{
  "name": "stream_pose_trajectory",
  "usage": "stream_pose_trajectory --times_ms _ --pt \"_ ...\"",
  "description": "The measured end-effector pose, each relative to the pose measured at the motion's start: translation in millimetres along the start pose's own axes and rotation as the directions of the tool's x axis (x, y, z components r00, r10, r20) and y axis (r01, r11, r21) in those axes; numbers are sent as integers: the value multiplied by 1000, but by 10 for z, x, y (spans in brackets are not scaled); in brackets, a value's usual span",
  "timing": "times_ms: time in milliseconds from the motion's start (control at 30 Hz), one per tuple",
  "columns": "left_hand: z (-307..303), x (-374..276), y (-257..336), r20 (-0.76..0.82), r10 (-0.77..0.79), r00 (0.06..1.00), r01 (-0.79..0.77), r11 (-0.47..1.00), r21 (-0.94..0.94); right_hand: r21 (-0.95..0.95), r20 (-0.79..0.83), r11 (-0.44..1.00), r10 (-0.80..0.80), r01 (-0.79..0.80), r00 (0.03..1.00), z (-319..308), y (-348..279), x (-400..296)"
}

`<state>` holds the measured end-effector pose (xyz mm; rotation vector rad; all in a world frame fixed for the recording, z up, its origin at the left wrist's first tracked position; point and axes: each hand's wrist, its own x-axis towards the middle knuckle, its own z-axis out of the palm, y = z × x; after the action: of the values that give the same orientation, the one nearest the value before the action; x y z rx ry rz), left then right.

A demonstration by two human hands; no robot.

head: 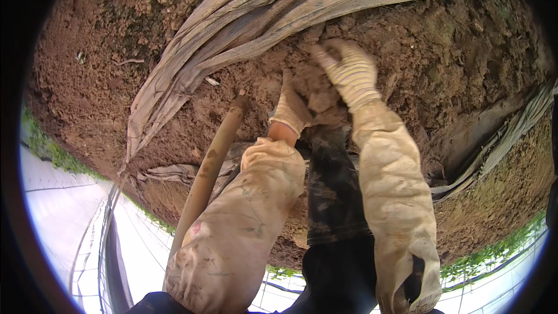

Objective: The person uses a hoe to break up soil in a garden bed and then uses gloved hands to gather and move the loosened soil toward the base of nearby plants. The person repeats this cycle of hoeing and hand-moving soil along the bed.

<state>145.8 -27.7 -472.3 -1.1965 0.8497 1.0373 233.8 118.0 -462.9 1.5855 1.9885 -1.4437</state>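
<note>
Both my hands wear soiled knitted work gloves with stripes and are down at loose brown soil [266,69]. My left hand [291,102] points into the soil, its fingers partly hidden by dirt, so its grip cannot be made out. To its right, my right hand [346,67] is slightly blurred, with thumb and fingers curved apart over the soil and nothing seen between them. Clumps of earth [320,96] lie between the hands. Left of my left forearm, a wooden handle or pole [213,161] slants down, its muddy upper end at the soil.
Folded, dirty woven fabric [248,22] arcs across the top and left. More fabric [501,152] lies at the right. A dark, muddy boot [333,183] stands between my forearms. Green plants [501,248] and white sheeting [56,196] show near the rim.
</note>
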Motion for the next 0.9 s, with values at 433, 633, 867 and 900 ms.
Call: stream_pose_trajectory --times_ms 433,633,867,900 --pt "-44 -627 -349 113 74 991 -83 994 75 884 307 358 43 -301 951 302 108 -479" --pt "234 -1121 -953 275 150 950 -162 987 22 869 47 484 126 -103 991 -487 91 -1188" --pt "1064 -1807 -1413 253 62 965 -56 998 -31 799 -71 600 152 -35 986 -1131 327 -1447" --pt "1186 -1942 -1416 271 53 961 -44 998 -39 788 -139 611 50 79 989 -1225 284 -1474"
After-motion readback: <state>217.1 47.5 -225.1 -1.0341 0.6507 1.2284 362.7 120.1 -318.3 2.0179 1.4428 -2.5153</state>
